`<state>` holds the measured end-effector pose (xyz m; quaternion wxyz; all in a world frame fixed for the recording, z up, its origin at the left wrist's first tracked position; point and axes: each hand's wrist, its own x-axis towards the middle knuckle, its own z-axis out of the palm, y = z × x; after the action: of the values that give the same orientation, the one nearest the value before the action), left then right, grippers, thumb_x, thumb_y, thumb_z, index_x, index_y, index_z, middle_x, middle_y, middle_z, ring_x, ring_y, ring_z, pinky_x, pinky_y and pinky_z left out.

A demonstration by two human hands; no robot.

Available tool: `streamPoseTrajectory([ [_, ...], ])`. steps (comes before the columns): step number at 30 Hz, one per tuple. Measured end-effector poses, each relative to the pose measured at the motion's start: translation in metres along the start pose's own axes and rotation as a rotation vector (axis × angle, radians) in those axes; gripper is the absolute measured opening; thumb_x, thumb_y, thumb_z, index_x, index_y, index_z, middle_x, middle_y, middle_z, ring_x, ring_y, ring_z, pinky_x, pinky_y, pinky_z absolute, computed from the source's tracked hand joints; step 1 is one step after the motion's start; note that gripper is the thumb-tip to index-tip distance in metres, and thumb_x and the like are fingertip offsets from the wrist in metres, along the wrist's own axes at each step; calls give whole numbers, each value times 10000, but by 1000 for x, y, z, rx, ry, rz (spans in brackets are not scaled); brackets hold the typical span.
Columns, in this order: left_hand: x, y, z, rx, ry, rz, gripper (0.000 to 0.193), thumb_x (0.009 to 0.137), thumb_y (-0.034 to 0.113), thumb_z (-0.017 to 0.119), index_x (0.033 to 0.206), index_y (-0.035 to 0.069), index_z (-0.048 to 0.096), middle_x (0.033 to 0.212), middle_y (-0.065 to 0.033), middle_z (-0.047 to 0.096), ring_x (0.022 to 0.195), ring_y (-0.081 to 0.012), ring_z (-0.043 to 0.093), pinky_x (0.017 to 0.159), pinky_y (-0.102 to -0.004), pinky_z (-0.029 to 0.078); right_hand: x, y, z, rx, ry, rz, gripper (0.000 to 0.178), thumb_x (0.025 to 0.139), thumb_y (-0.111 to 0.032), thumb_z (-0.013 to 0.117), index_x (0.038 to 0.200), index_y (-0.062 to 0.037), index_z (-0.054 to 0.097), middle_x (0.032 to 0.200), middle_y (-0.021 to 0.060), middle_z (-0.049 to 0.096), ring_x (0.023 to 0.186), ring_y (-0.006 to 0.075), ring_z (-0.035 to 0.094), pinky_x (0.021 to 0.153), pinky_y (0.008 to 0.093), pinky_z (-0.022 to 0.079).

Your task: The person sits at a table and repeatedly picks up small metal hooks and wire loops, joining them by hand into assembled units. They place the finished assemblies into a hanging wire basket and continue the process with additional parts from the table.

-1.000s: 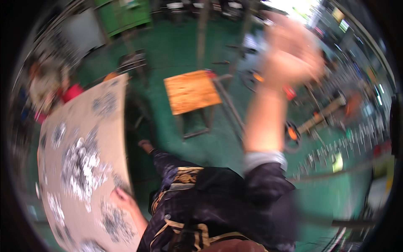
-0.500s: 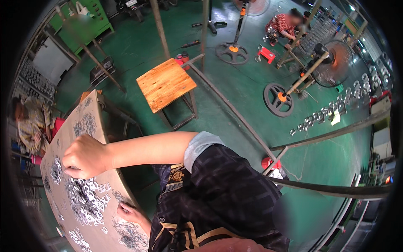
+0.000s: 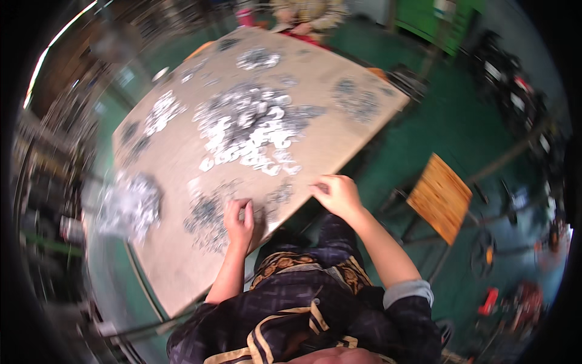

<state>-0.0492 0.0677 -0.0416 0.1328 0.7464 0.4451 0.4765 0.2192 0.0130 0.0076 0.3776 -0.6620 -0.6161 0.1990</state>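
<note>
One broad tan table fills most of the middle, with a wooden stool standing apart on the right and a co-worker at the far edge. On the tabletop, a wide heap of shiny metal pieces lies beyond both hands; a clear bag of similar bright parts sits at the left edge. Near the front edge, the left hand is beside a spread of dark thin pieces, its thumb and forefinger curled toward each other; the right hand is at the edge, fingers bent inward. Blur hides whether either pinches anything. Between the hands lies a smaller dark patch. Singly, the shiny pieces look light, stiff and perhaps slippery, best pinched by the rim from the heap's loose fringe; the dark ones seem thin and likely to tangle, so a fingertip hold on one outer side should suit.
</note>
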Motion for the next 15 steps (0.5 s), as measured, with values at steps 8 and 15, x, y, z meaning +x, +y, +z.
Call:
streamPoseTrajectory([
  [8,19,-61,-33,401,-111,-152,86,802,62,685,876,28,713,833,-125,654,812,-322,603,761,-391,489,41,36,73,-58,8,23,227,798,-209,723,964,-55,716,834,134,630,779,333,631,731,431,504],
  [15,66,-92,11,524,-247,127,169,764,61,597,884,22,710,885,-100,682,861,-283,617,761,-380,523,71,55,103,-274,32,-23,334,792,-176,744,1060,10,674,1005,148,551,1005,326,552,860,423,479],
])
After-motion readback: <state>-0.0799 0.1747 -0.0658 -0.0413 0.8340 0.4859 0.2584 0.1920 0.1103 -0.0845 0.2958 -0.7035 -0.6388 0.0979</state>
